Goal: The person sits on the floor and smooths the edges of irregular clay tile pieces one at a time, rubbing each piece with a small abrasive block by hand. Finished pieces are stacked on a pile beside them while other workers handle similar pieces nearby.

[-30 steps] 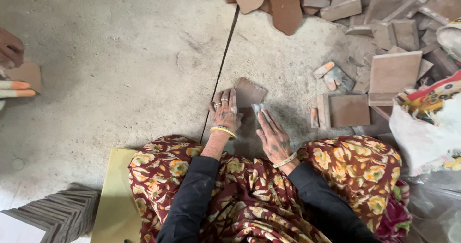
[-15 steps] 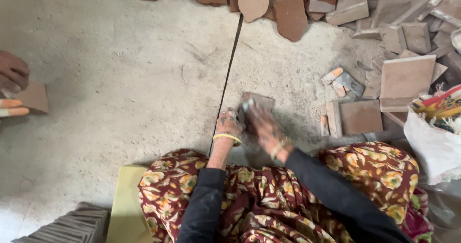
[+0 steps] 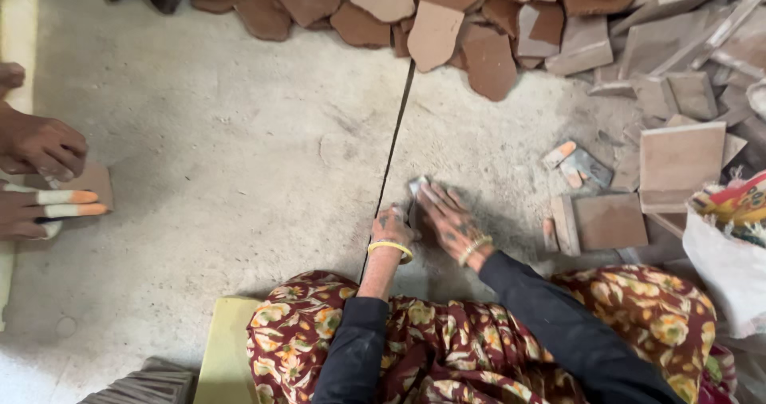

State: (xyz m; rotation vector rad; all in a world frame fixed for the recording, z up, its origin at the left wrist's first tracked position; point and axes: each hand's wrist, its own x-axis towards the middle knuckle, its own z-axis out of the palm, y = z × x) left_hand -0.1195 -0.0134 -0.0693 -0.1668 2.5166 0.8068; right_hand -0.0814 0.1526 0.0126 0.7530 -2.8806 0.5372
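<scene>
Right fingers: the right hand (image 3: 448, 222) lies flat, fingers spread and pressed down on a small tile piece (image 3: 418, 187), only a pale corner of which shows past the fingertips.
Left fingers: the left hand (image 3: 391, 222) is curled narrow against the near edge of the same piece; whether it grips the piece or only braces it cannot be told.
Piece location: on the concrete floor (image 3: 239, 149), just right of the dark floor joint (image 3: 393, 157), directly in front of the person's knees.
Wrist items: a yellow bangle (image 3: 390, 248) sits on the left wrist, and a bracelet (image 3: 472, 250) on the right.
Near surroundings: cut square tiles (image 3: 610, 220) and small offcuts (image 3: 576, 165) lie to the right, well apart from the hands; a heap of broken tiles (image 3: 447, 21) lies across the top.
Other person: two hands (image 3: 40, 173) at the left edge rest on another tile, well apart.
Risk, abrasion: judged likely if the piece is rubbed on the rough floor, since bare fingertips overhang its edges.
Risk, slip: the piece may skid into the joint and catch, because it sits close beside it.
Risk, cuts: sharp broken edges may nick the palm under heavy downward pressure.
Risk, dust: fine grit on the floor may reduce grip.
</scene>
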